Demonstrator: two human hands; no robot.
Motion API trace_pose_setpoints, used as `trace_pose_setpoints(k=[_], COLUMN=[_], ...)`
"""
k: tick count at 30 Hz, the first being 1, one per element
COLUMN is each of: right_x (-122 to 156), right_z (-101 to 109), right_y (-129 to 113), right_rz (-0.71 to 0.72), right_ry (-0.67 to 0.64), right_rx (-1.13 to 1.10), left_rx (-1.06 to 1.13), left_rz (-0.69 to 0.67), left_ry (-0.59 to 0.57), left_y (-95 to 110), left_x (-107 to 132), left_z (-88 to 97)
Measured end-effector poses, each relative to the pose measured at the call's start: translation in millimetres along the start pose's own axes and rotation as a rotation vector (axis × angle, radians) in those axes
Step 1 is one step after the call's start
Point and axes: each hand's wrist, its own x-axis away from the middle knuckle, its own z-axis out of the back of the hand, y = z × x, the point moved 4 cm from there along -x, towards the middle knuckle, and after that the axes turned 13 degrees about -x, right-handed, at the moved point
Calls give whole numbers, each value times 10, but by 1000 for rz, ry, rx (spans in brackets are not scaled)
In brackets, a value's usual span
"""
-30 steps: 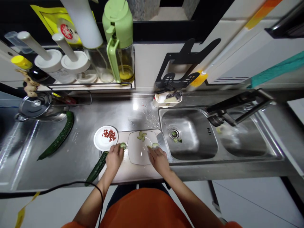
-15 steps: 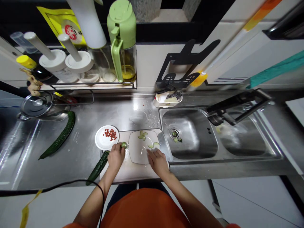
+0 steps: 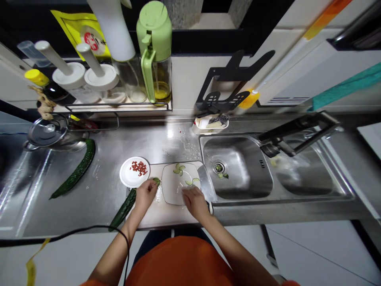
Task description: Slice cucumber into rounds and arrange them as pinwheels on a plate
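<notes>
My left hand (image 3: 145, 194) pinches a small green cucumber slice (image 3: 156, 181) at its fingertips, over the cutting board (image 3: 154, 216). Over the lower right edge of a square white plate (image 3: 171, 190) is my right hand (image 3: 194, 201), its fingers loosely extended with nothing visible in them. Several cucumber slices (image 3: 179, 169) form a small fan near the plate's top, and more slices (image 3: 193, 182) lie just beyond my right fingers. Beside my left wrist rests a cut cucumber (image 3: 123, 209). A knife blade (image 3: 207, 182) shows partly at the board's right side.
A round white plate (image 3: 125, 174) with red berries stands left of the board. Farther left lies a whole cucumber (image 3: 76, 172) near a lidded pot (image 3: 47, 133). The sink (image 3: 244, 171) is on the right, under a faucet (image 3: 285, 135). A black cable (image 3: 89, 228) crosses the counter's front.
My right hand has drawn slightly left and back from the slices on the plate. The slice at my left fingertips has tilted, and the left hand has shifted a little.
</notes>
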Motion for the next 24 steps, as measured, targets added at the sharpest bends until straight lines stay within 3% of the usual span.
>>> trace_pose_setpoints(k=[3,9,14,19,24], right_x=[-53,-149,-175,-115,-25], right_z=[-21,-2,61,127,215], right_y=[-38,-151,-148,-14,97], right_rz=[29,44,-102,-281,-308], right_ry=[31,114,108,98,141], right_rx=[-118,-331,-510,-603,-627], left_rx=[157,348,476,558,601], left_rz=[-5,-2,11,113,298], left_ry=[-66,-336,-547,-596,-731], left_y=[25,280,508,609,661], left_x=[-6,32,74,87,134], left_z=[-22,-213,-403,-532,-664])
